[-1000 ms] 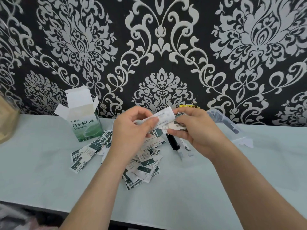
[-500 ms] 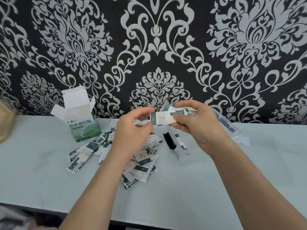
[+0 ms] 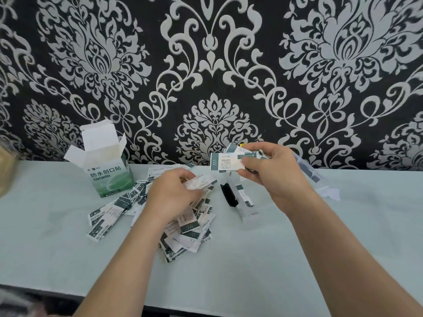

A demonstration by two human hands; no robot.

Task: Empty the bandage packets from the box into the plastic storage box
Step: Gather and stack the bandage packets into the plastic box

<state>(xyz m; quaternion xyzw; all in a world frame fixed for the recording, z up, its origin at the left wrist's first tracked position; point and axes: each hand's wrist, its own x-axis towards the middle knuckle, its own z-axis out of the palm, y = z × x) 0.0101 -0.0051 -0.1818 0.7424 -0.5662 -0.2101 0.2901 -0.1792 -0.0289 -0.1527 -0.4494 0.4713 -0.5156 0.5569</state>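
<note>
A green and white bandage box (image 3: 107,172) stands open at the back left of the table. Several white and dark green bandage packets (image 3: 187,227) lie scattered in front of it. My left hand (image 3: 171,195) is down over the pile and pinches a packet (image 3: 201,181). My right hand (image 3: 270,172) is raised above the table and grips a small stack of packets (image 3: 226,162). The clear plastic storage box (image 3: 242,202) with a black latch sits under and behind my right hand, partly hidden, its clear lid (image 3: 309,170) open toward the wall.
The pale table (image 3: 251,259) runs to a dark front edge at the bottom. A black and white patterned wall stands right behind it. A blurred tan object (image 3: 6,170) sits at the far left edge.
My left hand has let go of the stack held by my right hand and dropped to the pile, where it pinches another packet. My right hand keeps its stack raised.
</note>
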